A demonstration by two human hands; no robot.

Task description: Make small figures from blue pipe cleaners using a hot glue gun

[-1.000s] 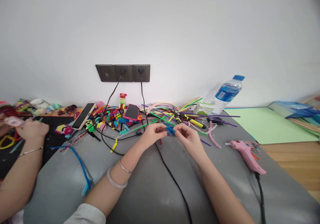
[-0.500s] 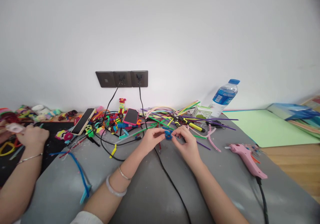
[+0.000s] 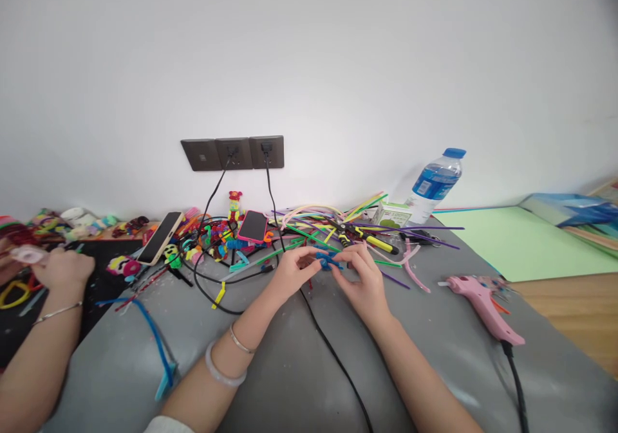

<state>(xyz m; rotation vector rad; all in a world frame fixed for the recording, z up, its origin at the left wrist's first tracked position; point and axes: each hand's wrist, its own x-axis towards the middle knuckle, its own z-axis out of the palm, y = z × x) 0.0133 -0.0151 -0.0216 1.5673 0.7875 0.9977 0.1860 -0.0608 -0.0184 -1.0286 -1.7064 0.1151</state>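
Note:
Between my two hands, above the grey table (image 3: 270, 368), is a small blue piece of bent pipe cleaner (image 3: 327, 260). My left hand (image 3: 300, 272) pinches its left side with thumb and fingertips. On its right side, the thumb and fingers of my right hand (image 3: 360, 277) are closed on it as well. Fingertips cover part of the blue piece, so its full shape is hidden. Just beyond my hands lie loose pipe cleaners (image 3: 309, 232) in many colours and yellow-black pliers (image 3: 379, 241).
A pink glue gun (image 3: 485, 307) lies at right, its cord trailing forward. A water bottle (image 3: 434, 185) leans by the wall. Black cables (image 3: 333, 349) cross the table. Two phones, a blue pipe cleaner (image 3: 154, 330) and a co-worker's hand (image 3: 65, 269) with a glue gun are at left.
The blue piece has turned between my fingers and now looks longer and flatter. Both hands stay in nearly the same place. The view has shifted slightly.

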